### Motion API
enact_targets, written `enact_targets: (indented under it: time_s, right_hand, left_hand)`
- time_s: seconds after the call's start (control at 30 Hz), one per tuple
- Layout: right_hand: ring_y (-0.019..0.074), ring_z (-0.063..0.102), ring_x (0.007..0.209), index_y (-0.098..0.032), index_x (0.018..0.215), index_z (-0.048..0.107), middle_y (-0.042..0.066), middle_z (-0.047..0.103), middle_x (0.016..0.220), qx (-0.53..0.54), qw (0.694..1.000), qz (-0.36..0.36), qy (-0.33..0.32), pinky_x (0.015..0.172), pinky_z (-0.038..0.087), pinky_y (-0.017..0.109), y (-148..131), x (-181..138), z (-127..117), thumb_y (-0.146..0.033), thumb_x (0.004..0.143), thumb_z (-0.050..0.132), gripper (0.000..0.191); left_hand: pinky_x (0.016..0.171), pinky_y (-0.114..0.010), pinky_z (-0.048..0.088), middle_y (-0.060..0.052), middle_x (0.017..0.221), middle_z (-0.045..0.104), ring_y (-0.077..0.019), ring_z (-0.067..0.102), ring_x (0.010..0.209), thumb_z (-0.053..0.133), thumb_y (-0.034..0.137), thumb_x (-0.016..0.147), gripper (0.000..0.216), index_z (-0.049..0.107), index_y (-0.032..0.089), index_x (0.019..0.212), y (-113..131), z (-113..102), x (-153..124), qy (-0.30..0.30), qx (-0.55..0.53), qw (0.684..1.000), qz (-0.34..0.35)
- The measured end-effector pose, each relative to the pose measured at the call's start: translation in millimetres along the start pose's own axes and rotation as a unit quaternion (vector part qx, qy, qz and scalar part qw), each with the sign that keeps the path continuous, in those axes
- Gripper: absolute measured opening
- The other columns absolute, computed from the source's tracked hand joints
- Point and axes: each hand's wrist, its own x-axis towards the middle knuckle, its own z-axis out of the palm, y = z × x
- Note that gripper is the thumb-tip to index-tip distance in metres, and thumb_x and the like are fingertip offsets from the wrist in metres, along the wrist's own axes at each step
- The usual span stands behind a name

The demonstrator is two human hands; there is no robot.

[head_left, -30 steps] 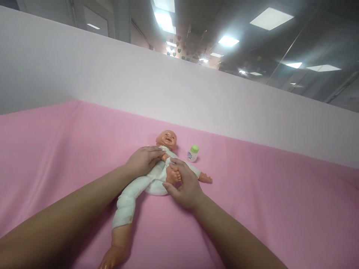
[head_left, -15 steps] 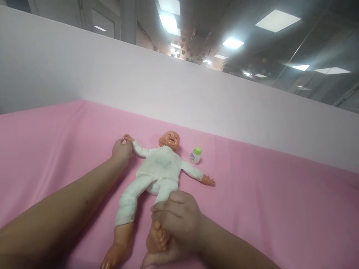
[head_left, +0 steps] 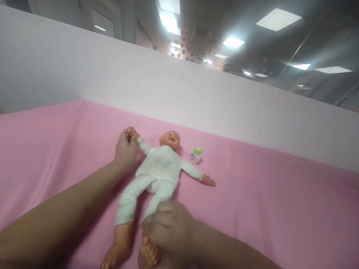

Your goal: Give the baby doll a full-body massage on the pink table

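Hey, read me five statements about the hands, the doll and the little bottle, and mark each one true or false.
1. The left hand holds the doll by one arm. True.
2. The right hand is holding the bottle. False: it is around one of the doll's lower legs, by the foot, and the bottle is apart from both hands.
3. The bottle has a green cap. True.
4. The doll lies face down. False: it lies on its back, face up.
5. The cover under the doll is pink. True.
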Motion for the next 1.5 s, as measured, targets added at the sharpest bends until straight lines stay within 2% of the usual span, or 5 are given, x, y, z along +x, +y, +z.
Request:
enact_targets:
  time_s: [0.6, 0.97, 1.13, 1.37, 1.5]
  right_hand:
    - [0.0294, 0.06, 0.106, -0.021, 0.124, 0.063, 0.012, 0.064, 0.133, -0.157, 0.953, 0.246, 0.079, 0.093, 0.051, 0.047, 46.1, -3.9, -34.6, -0.035, 0.079, 0.074, 0.048]
    - [0.0188, 0.065, 0.074, -0.019, 0.099, 0.063, 0.006, 0.074, 0.091, -0.12, 0.985, 0.048, 0.114, 0.072, 0.048, 0.037, 11.4, 11.5, -37.1, -0.055, 0.078, 0.075, 0.044]
    - [0.0104, 0.05, 0.056, -0.021, 0.076, 0.05, -0.004, 0.062, 0.068, -0.01, 1.0, -0.008, 0.012, 0.058, 0.04, 0.031, -4.4, 6.8, -15.8, -0.048, 0.08, 0.066, 0.031]
    - [0.013, 0.049, 0.06, -0.023, 0.075, 0.049, -0.004, 0.055, 0.067, -0.022, 0.986, -0.041, -0.161, 0.063, 0.042, 0.032, -2.5, -5.4, 6.2, -0.044, 0.083, 0.062, 0.025]
    - [0.0124, 0.055, 0.061, -0.023, 0.076, 0.048, -0.002, 0.064, 0.073, -0.017, 0.998, -0.023, -0.047, 0.06, 0.043, 0.032, -4.7, -2.5, 5.7, -0.049, 0.088, 0.061, 0.031]
  left_hand:
    - [0.121, -0.047, 0.031, -0.005, 0.153, 0.052, -0.0264, 0.039, 0.147, 0.042, 0.029, 0.097, 0.05, 0.056, 0.026, 0.145, 48.3, 18.9, -38.5, -0.322, 0.254, 0.847, 0.339]
    - [0.082, -0.046, 0.057, -0.009, 0.093, 0.072, -0.0303, 0.07, 0.092, 0.052, 0.052, 0.093, 0.035, 0.063, 0.022, 0.107, 20.9, 10.0, -7.1, -0.109, -0.006, 0.99, -0.09]
    - [0.065, -0.044, 0.062, -0.01, 0.082, 0.067, -0.0291, 0.072, 0.078, 0.057, 0.04, 0.09, 0.02, 0.055, 0.021, 0.091, 10.3, 11.7, 11.8, 0.056, -0.288, 0.876, -0.384]
    - [0.072, -0.042, 0.064, -0.012, 0.11, 0.067, -0.028, 0.072, 0.093, 0.058, 0.034, 0.089, 0.017, 0.056, 0.022, 0.101, 4.8, 9.1, 12.2, 0.077, -0.355, 0.864, -0.349]
    - [0.075, -0.042, 0.063, -0.011, 0.122, 0.064, -0.0273, 0.07, 0.101, 0.054, 0.048, 0.095, 0.03, 0.054, 0.028, 0.117, 16.2, 9.9, -0.1, 0.008, -0.295, 0.933, -0.205]
